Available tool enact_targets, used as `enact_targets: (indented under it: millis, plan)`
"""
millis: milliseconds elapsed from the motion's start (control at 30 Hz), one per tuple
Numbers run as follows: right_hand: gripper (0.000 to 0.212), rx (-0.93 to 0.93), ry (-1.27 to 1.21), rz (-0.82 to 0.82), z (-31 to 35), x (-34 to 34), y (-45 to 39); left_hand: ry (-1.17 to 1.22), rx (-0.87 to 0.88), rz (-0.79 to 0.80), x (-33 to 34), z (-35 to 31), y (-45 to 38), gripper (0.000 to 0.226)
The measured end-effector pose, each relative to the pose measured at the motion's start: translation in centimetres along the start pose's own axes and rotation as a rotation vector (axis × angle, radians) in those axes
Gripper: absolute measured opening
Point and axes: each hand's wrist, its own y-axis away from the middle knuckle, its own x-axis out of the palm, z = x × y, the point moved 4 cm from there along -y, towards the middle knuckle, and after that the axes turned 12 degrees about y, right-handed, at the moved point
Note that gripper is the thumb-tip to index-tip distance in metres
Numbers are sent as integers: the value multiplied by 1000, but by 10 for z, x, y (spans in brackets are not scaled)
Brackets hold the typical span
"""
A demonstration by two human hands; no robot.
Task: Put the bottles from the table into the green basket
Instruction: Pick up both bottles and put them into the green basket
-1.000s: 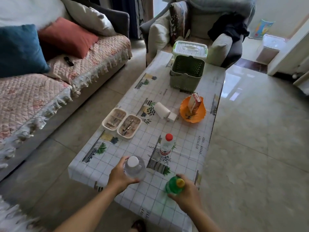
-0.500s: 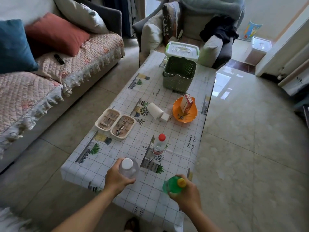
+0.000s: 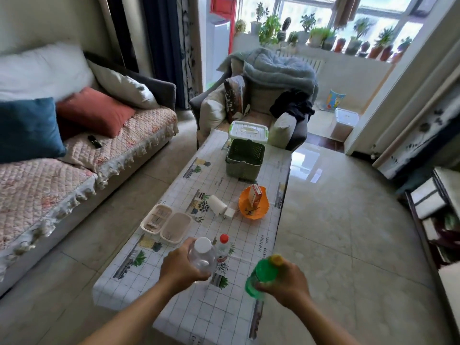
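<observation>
Two bottles in hand at the near end of the table (image 3: 258, 227), green basket (image 3: 245, 158) far ahead at the opposite end, straight up the table's long axis from both hands

Left hand (image 3: 180, 266) wrapped around the clear bottle (image 3: 202, 255) with the white cap, fingers closed on its body, bottle tipped so the cap faces up and toward the camera; raised off the tablecloth, or so it seems, though contact hidden by the hand

Right hand (image 3: 283, 286) closed around the green bottle (image 3: 261, 277) with the yellow cap, held near the table's right edge, cap pointing up and away, slightly blurred

Both forearms stretched forward from the bottom edge, roughly parallel, elbows low; neither hand clearly nearer the basket, the right perhaps better lined up with it, since the basket sits toward the table's right side

Third bottle (image 3: 223, 247), clear with a red cap, upright on the table just beyond the left hand, untouched

Between hands and basket: two beige trays (image 3: 166, 224) to the left, a paper roll (image 3: 217, 204) in the middle, an orange bowl (image 3: 254, 202) with a small carton directly before the basket; white lidded box (image 3: 248, 130) just behind it

Basket open-topped, mouth up, well apart from both hands; likely a step or long reach forward needed, passing above the orange bowl, then a drop with each bottle's long axis turned down into the opening
</observation>
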Motion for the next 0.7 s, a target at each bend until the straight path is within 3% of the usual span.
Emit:
enact_targets:
  millis: [333,533,700]
  plan:
    - [67,-157,66,-69,-49,-128,-2,7,79,-149,39,-127,23,69]
    - [66,-206,80,-107,-95,-188,-17,16,15,-231,89,-174,25,88]
    - [63,-233,111,-133,-114,-225,-44,36,16,-249,119,-215,12,90]
